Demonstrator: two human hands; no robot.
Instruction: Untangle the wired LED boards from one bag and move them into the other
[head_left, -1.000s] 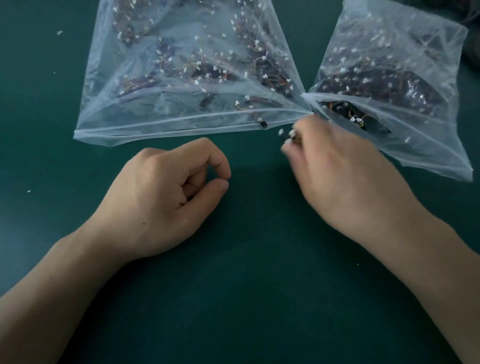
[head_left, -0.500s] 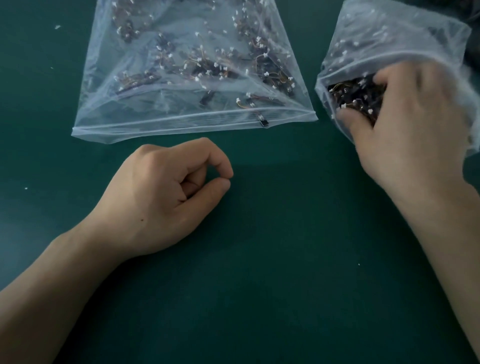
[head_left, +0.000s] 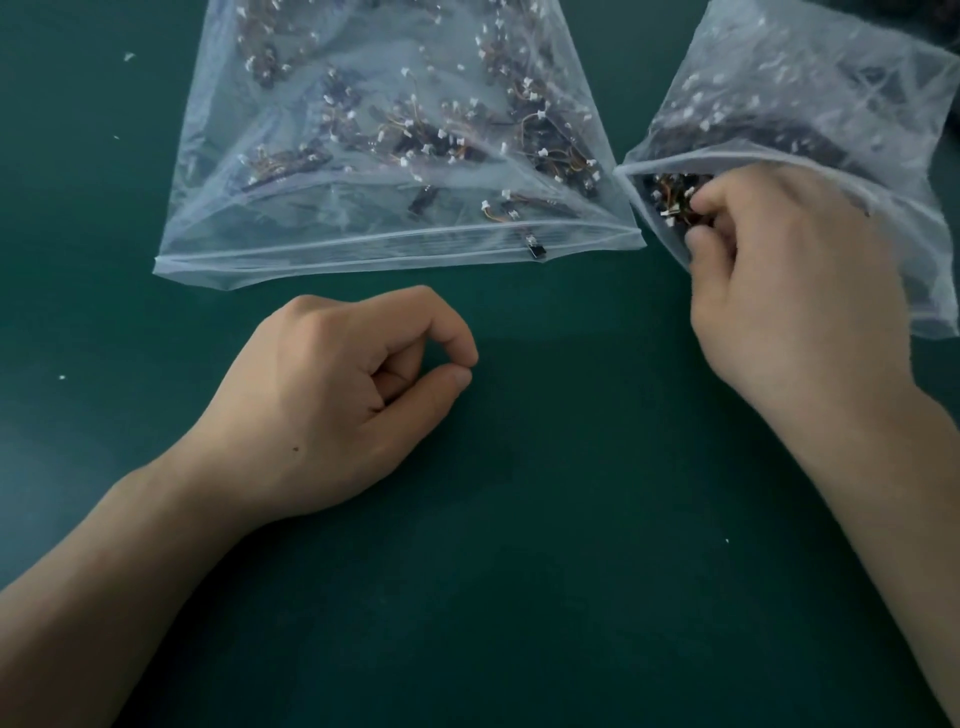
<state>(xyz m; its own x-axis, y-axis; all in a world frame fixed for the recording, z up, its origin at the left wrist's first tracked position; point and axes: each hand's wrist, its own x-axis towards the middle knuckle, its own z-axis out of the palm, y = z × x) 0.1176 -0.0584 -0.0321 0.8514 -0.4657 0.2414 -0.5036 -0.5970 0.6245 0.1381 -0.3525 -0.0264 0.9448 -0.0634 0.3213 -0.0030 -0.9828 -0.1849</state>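
Wired LED boards (head_left: 675, 200) are lying tangled in the mouth of the right bag (head_left: 810, 93), directly at the right hand's fingertips. The right hand (head_left: 789, 291) is reaching into that mouth, its thumb and fingers pinching the clump of wires. The left hand (head_left: 353, 400) is resting on the green counter (head_left: 519, 571), curled with thumb meeting forefinger and holding nothing. Just beyond the left hand, the left bag (head_left: 395, 249) is lying flat with more boards scattered inside and one dark board (head_left: 535, 248) sitting at its rim.
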